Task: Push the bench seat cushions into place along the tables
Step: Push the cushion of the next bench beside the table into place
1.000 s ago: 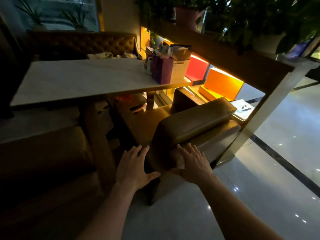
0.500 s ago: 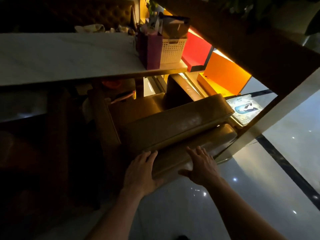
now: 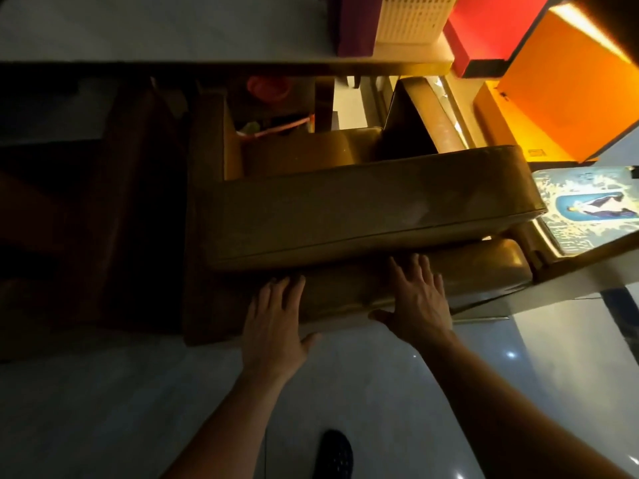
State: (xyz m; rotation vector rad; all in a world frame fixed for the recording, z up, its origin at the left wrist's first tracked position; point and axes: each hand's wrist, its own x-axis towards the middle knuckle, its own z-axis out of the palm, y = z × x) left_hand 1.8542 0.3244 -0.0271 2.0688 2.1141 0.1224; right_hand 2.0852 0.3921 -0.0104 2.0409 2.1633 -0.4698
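Note:
A tan leather bench (image 3: 363, 212) stands at the table's (image 3: 166, 32) near side, its padded backrest uppermost and its seat cushion (image 3: 304, 157) reaching under the tabletop. A lower padded section (image 3: 484, 267) runs below the backrest. My left hand (image 3: 273, 323) lies flat with fingers spread against the bench's lower back near its left end. My right hand (image 3: 416, 299) presses flat on the lower padded section, fingers spread. Neither hand grips anything.
A purple box (image 3: 352, 25) and a white perforated basket (image 3: 408, 19) stand on the table's right end. Red (image 3: 491, 32) and orange (image 3: 567, 88) lit panels lie to the right, with a printed poster (image 3: 587, 209). A dark bench (image 3: 103, 209) sits left. Glossy floor (image 3: 121, 409) and my shoe (image 3: 333, 454) are below.
The view has tilted down and closer to the bench. Both hands have stayed on its back and slid a little; the bench sits further under the table.

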